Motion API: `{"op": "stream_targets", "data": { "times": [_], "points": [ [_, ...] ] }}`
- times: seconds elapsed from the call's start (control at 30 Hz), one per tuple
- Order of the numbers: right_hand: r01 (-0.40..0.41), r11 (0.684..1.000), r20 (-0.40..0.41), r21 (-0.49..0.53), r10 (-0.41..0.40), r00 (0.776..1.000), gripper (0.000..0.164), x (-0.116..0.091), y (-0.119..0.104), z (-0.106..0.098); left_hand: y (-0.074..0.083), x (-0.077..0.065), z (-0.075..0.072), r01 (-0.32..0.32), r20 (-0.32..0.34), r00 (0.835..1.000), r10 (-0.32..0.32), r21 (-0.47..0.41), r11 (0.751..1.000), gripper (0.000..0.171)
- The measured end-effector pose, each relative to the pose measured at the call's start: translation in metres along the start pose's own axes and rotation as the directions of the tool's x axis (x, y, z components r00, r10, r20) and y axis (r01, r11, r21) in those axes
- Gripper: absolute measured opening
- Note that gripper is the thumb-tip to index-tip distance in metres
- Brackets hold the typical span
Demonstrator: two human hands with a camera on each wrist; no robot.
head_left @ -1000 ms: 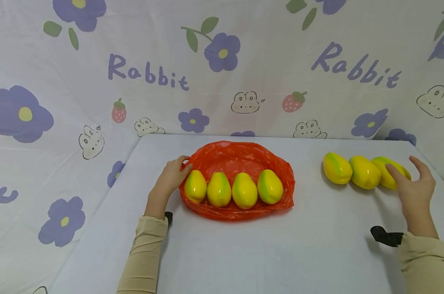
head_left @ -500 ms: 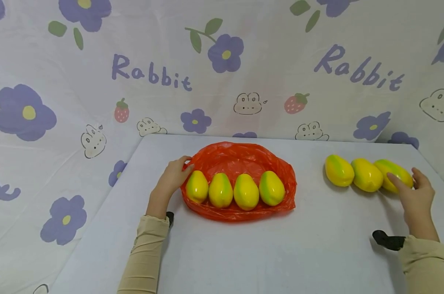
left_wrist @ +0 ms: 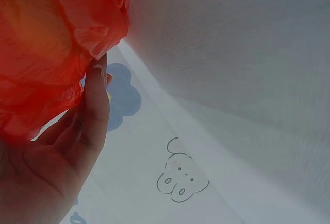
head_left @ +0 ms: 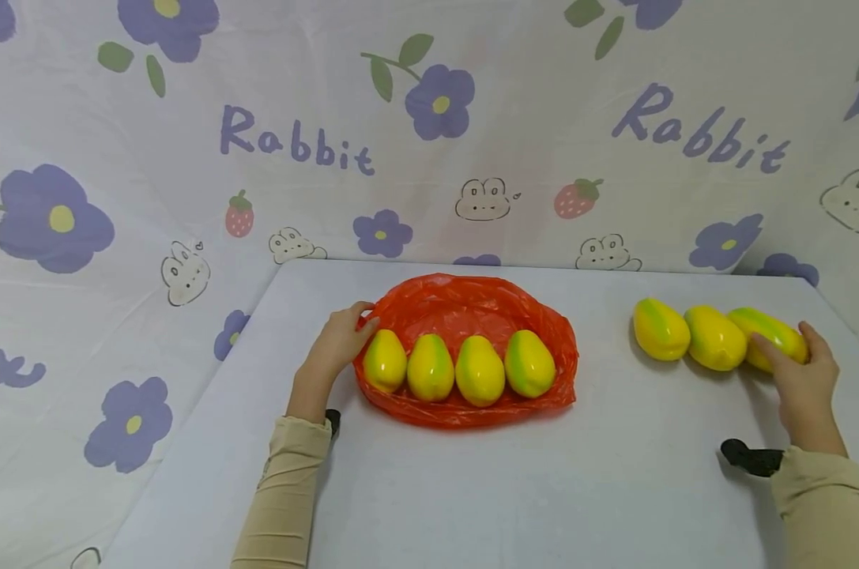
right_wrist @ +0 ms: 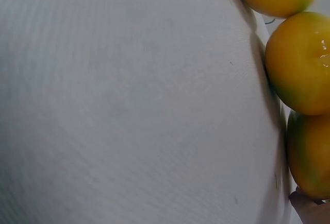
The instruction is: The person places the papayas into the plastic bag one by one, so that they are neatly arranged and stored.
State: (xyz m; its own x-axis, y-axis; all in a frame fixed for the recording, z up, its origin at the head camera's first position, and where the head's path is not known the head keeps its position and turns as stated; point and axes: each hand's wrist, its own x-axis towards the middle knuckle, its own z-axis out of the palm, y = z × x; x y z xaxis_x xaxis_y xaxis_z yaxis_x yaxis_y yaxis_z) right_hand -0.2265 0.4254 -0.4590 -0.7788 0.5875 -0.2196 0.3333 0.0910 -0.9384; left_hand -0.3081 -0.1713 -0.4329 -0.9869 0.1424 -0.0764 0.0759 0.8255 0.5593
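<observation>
A red plastic bag point(head_left: 465, 308) lies spread on the white table with its mouth open, and several yellow-green mangoes point(head_left: 480, 371) stand in a row inside it. My left hand point(head_left: 335, 341) grips the bag's left rim, thumb inside and fingers outside; the left wrist view shows the fingers behind the red film point(left_wrist: 46, 38). On the right of the table, three more mangoes sit side by side, among them a left one point(head_left: 661, 329) and a middle one point(head_left: 716, 338). My right hand point(head_left: 808, 383) holds the rightmost mango point(head_left: 770, 336) between thumb and fingers.
Table surface point(head_left: 543, 490) stretches in front of the bag and between it and the loose mangoes. A fabric backdrop point(head_left: 529, 142) with flowers and rabbits hangs behind and at the sides. A black wrist piece point(head_left: 751, 458) juts out from the right cuff.
My right hand has lowered onto the rightmost mango and its spread fingers have closed around it. The left hand stays at the bag's rim. The head view has shifted slightly.
</observation>
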Motion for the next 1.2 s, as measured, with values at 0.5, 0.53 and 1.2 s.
{"op": "stream_targets", "data": {
  "times": [0.5,0.53,1.2],
  "points": [
    [-0.061,0.984,-0.136,0.165,0.084,0.987,0.074,0.006,0.008,0.003,0.002,-0.001,0.000,-0.002,0.001,1.000,0.002,0.005,1.000,0.046],
    [-0.064,0.981,-0.147,0.181,0.091,0.985,0.074,0.007,0.010,0.003,0.002,-0.001,0.000,-0.002,0.004,1.000,0.002,0.005,1.000,0.046],
    [0.017,0.953,-0.257,0.301,0.065,0.964,0.070,-0.013,-0.021,0.023,0.002,-0.002,-0.002,-0.003,0.006,1.000,0.003,0.000,1.000,0.046]
  ]
}}
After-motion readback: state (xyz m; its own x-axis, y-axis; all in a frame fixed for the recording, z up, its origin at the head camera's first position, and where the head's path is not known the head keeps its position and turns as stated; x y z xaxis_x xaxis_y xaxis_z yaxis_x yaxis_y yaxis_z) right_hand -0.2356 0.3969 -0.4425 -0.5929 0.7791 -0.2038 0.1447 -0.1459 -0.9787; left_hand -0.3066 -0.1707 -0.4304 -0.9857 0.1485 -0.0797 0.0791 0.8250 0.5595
